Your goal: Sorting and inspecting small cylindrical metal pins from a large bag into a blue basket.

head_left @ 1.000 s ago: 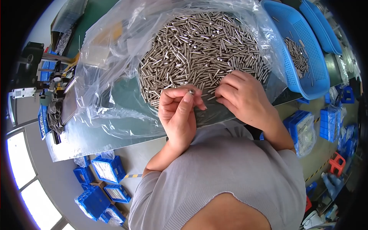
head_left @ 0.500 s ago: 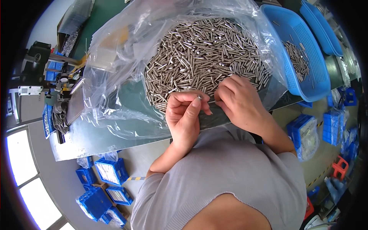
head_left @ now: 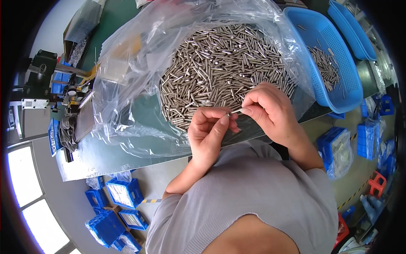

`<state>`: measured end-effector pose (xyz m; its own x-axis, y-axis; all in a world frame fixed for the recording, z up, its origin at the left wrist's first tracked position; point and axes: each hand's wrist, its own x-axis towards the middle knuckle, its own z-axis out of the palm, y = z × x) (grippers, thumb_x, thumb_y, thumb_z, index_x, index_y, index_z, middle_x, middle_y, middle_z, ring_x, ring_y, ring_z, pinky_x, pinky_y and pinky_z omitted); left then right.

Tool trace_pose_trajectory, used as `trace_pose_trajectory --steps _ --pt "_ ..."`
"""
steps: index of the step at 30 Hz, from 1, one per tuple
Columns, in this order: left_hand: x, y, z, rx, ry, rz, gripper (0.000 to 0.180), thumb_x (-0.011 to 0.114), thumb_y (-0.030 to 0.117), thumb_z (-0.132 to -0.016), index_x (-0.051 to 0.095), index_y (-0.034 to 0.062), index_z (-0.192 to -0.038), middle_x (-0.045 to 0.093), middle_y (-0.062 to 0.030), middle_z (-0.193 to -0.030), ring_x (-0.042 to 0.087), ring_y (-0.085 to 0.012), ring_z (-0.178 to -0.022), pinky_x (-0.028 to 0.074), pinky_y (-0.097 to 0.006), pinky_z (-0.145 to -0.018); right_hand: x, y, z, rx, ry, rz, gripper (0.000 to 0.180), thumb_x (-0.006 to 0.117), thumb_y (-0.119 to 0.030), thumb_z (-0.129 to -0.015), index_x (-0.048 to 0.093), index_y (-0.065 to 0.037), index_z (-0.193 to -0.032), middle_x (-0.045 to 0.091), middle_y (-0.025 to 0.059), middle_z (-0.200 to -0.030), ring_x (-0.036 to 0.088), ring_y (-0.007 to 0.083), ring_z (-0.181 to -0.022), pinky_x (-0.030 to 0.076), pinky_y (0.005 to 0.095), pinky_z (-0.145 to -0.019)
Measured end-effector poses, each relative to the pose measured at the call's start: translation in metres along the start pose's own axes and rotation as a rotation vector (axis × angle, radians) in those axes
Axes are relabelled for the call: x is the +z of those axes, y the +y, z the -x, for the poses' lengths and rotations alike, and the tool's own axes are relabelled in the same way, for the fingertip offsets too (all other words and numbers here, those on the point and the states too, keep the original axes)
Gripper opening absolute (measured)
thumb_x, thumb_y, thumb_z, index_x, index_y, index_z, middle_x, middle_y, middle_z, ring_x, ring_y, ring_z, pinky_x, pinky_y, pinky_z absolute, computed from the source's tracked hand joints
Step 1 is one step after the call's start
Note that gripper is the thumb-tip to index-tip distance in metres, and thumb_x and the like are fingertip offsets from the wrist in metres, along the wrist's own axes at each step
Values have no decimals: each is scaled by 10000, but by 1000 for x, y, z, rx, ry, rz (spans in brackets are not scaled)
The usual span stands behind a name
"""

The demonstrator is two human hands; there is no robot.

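A wide heap of small metal pins (head_left: 211,63) lies on a clear plastic bag (head_left: 127,101) spread over the table. At the heap's near edge, my left hand (head_left: 207,131) pinches a small dark metal piece (head_left: 229,114) between thumb and forefinger. My right hand (head_left: 272,112) is beside it, thumb and forefinger closed on a slim metal pin (head_left: 239,111) that points toward the piece in my left hand. The two tips are very close; whether they touch I cannot tell.
A blue perforated basket (head_left: 353,91) with loose metal pins stands to the right, another blue basket (head_left: 355,31) beyond it. Dark bench equipment (head_left: 42,72) stands at the left table end. Blue crates (head_left: 122,190) and a red stool (head_left: 376,184) are on the floor.
My right thumb and forefinger have shifted, and the slim pin between the hands now shows more clearly. My left hand has moved slightly right and nearer, still pinching its metal piece.
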<state>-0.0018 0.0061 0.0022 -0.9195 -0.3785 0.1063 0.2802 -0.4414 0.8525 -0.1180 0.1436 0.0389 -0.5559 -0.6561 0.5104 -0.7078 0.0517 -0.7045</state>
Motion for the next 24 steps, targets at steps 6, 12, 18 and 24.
trace_pose_trajectory --steps 6,12,18,24 --pt "-2 -1 0 -13 -57 -36 94 512 -49 -922 501 -25 -1013 620 -159 -1003 628 -172 -796 544 -298 -735 4 -1 -2 19 -5 -32 155 702 -94 -774 556 -45 -791 567 70 -710 555 263 -680 439 362 -611" --pt "-6 0 1 -34 -77 -73 107 511 -69 -914 512 -33 -1015 627 -150 -995 636 -169 -816 551 -298 -746 14 9 0 27 -72 -200 117 712 -56 -773 598 -37 -765 597 51 -732 566 183 -695 438 302 -637" --pt "-3 0 0 -43 -60 -57 101 516 -67 -913 522 -31 -1008 638 -151 -975 642 -168 -812 556 -296 -741 16 11 4 70 -58 -227 99 699 -24 -785 600 -29 -791 593 45 -770 552 142 -685 423 262 -590" --pt "-4 -2 -1 23 15 42 60 532 -33 -919 526 -21 -978 634 -172 -982 641 -169 -787 565 -320 -724 -39 6 5 51 515 209 75 673 15 -796 612 -6 -837 609 64 -831 544 125 -703 426 232 -595"
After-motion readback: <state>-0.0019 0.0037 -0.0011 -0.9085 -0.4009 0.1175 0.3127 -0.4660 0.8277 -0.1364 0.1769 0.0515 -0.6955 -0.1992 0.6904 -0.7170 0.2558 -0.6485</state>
